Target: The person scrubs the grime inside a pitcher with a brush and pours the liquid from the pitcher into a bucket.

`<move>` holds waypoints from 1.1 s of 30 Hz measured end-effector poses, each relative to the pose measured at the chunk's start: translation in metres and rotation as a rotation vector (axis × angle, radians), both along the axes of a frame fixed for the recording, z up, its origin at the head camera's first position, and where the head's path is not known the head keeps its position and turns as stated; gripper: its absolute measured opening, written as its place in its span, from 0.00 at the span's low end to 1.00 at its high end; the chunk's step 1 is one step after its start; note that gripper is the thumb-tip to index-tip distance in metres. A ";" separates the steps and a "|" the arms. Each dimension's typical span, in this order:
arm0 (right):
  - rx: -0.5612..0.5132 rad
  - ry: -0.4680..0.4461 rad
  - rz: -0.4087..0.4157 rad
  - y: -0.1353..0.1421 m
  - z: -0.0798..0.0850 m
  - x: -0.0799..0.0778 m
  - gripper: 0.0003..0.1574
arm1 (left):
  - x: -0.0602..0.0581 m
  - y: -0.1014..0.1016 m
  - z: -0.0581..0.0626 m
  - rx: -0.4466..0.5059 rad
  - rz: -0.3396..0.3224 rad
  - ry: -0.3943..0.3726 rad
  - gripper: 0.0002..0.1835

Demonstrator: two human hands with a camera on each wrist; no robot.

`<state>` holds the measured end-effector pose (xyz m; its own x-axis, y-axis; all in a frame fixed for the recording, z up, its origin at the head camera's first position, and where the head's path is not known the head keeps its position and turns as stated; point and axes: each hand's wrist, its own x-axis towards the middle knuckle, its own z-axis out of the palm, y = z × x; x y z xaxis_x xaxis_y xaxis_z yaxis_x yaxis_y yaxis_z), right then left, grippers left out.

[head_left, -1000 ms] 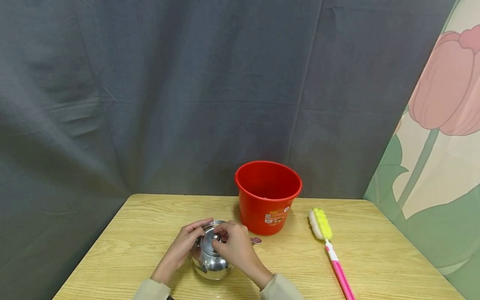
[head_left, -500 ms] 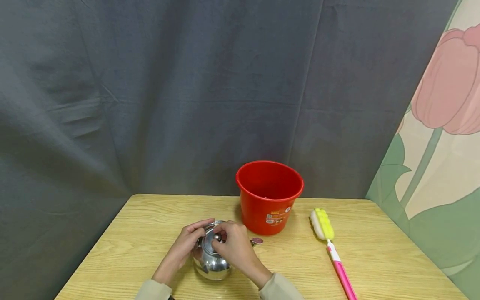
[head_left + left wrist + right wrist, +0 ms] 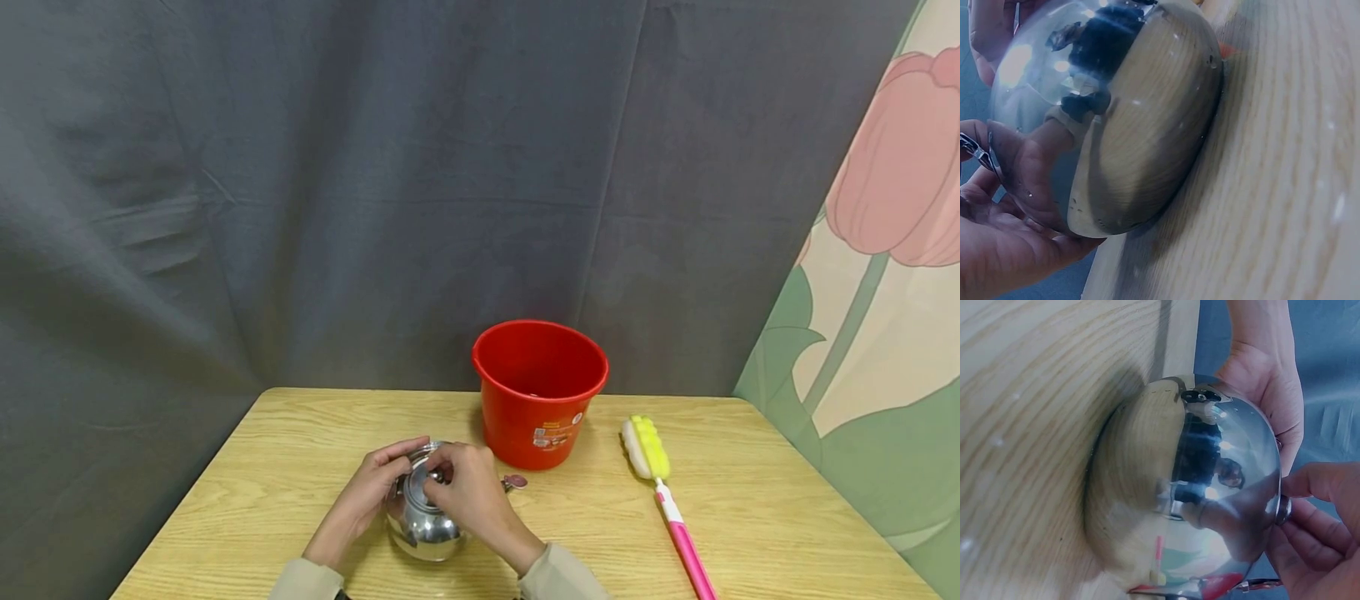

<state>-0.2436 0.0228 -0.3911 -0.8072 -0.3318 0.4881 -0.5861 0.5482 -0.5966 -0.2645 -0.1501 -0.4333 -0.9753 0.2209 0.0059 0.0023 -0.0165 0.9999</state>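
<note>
A round, shiny metal kettle (image 3: 424, 532) with a lid stands on the wooden table toward its front edge. My left hand (image 3: 367, 496) holds its left side, with the fingers near the upper rim. In the right wrist view, the fingers and thumb of my right hand (image 3: 1322, 519) are around the small lid knob (image 3: 1283, 510). The lid (image 3: 418, 486) sits on the kettle, partly covered by the hands. Just beyond the right hand, a small pinkish oval piece (image 3: 514, 482) shows. A metal loop (image 3: 975, 150) is beside the left fingers in the left wrist view.
A red bucket (image 3: 536, 421) stands behind and to the right of the kettle. Farther right lies a brush (image 3: 678, 521) with a yellow and white head and a pink handle. A grey curtain (image 3: 412, 192) hangs behind the table.
Both hands keep their places on the kettle and its lid knob. The head view has shifted slightly, so the bucket and brush appear a little farther right.
</note>
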 end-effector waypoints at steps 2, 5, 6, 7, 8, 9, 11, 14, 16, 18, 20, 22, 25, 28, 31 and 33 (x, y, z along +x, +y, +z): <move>-0.005 -0.005 0.001 0.000 0.000 0.000 0.06 | 0.000 0.000 0.000 0.000 -0.003 -0.002 0.25; -0.012 -0.010 0.003 0.000 -0.001 0.000 0.06 | 0.001 0.000 0.001 0.000 -0.005 -0.001 0.25; -0.015 -0.010 0.004 0.001 -0.001 0.000 0.06 | 0.001 0.000 0.001 0.000 -0.004 0.000 0.25; -0.017 -0.009 0.005 0.001 0.000 0.000 0.06 | 0.001 0.000 0.001 0.000 -0.004 0.000 0.25; -0.019 -0.008 0.007 0.001 0.000 -0.001 0.06 | 0.001 0.000 0.001 0.001 -0.003 0.000 0.25; -0.020 -0.007 0.008 0.001 0.000 -0.001 0.06 | 0.001 0.000 0.001 0.002 -0.002 0.000 0.24; -0.022 -0.008 0.008 0.001 0.001 -0.001 0.06 | 0.001 0.000 0.001 0.003 0.000 -0.001 0.24; -0.023 -0.010 0.011 0.001 0.003 -0.001 0.06 | 0.000 0.000 0.000 0.004 0.005 -0.004 0.24; -0.024 -0.015 0.013 0.001 0.003 -0.001 0.05 | 0.000 0.000 0.000 0.004 0.008 -0.005 0.24; -0.025 -0.021 0.014 0.002 0.004 -0.001 0.05 | 0.000 0.000 0.000 0.002 0.008 -0.005 0.24; -0.025 -0.025 0.013 0.002 0.004 -0.001 0.05 | 0.000 0.000 -0.001 0.003 0.008 -0.004 0.24; -0.026 -0.029 0.013 0.002 0.004 0.000 0.05 | 0.000 0.000 -0.001 0.007 0.002 -0.004 0.25; -0.024 -0.030 0.011 0.003 0.005 0.000 0.05 | 0.000 0.000 -0.001 0.016 -0.008 -0.003 0.25; -0.022 -0.030 0.009 0.003 0.006 0.000 0.05 | 0.000 -0.001 -0.002 0.018 -0.016 -0.001 0.25; -0.017 -0.019 0.004 0.004 0.009 0.002 0.05 | -0.001 -0.001 -0.002 0.015 -0.018 -0.001 0.25; -0.019 -0.010 0.002 0.005 0.011 0.003 0.05 | -0.001 -0.001 -0.002 0.013 -0.018 0.000 0.25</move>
